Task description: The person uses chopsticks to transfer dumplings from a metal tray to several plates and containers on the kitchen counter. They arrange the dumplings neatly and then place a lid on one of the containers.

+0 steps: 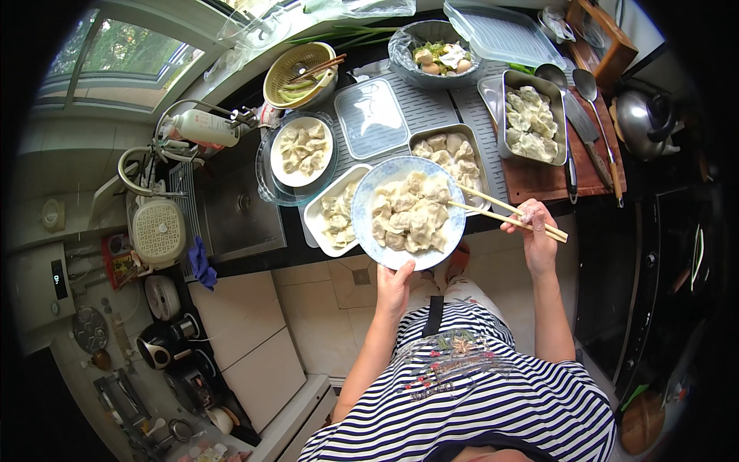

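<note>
My left hand (395, 286) grips the near rim of a blue-patterned white plate (362, 219) heaped with boiled dumplings (411, 212). In my right hand (534, 234) is a pair of wooden chopsticks (502, 215), their tips at the dumplings on the plate's right side. Partly hidden behind the plate are a white rectangular dish (313, 215) of dumplings on the left and a metal tray (482, 151) of dumplings beyond it. Farther left, a white bowl (279, 167) of dumplings sits in a glass bowl (267, 183).
At right, a metal container (506, 151) of dumplings stands on a wooden cutting board (528, 183) beside a knife (582, 120) and a spatula (586, 86). A clear lid (371, 118) lies on the ridged mat. A lined bowl (404, 72) holds eggshells and scraps. The sink (234, 231) is left.
</note>
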The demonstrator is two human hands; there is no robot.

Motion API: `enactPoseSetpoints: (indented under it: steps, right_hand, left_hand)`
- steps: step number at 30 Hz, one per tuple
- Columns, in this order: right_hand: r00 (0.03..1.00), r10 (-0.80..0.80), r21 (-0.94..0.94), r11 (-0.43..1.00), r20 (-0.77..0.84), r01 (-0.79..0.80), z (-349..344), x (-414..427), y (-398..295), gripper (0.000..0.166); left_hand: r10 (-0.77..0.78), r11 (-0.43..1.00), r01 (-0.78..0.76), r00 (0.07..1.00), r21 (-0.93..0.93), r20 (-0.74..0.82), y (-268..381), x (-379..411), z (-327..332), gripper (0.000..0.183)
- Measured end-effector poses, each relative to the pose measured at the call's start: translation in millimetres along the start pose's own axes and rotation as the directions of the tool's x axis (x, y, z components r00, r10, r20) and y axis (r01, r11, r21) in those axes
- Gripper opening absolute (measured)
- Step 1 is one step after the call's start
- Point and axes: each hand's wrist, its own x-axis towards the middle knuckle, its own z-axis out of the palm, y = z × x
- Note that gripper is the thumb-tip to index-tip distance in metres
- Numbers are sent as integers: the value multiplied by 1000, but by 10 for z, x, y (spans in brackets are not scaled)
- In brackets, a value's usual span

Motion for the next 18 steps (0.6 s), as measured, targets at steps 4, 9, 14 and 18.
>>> enactPoseSetpoints:
  steps: [4,9,14,18]
  right_hand:
    - [999,37,-4,999,-27,-37,88,-32,15,36]
    - [991,49,14,999,-126,-48,211,-61,107,37]
    - [992,-128,-111,986,-20,125,371,-63,61,39]
    - [961,-245,-242,932,128,270,412,1,-20,37]
  left_hand:
    - [15,1000,-14,1000,-15,18,36,-8,91,55]
    - [35,999,-35,999,19,24,-13,-6,81,54]
    - [9,1000,-10,1000,20,9,16,-24,135,53]
    - [4,999,-4,1000,-32,-1,28,-35,170,54]
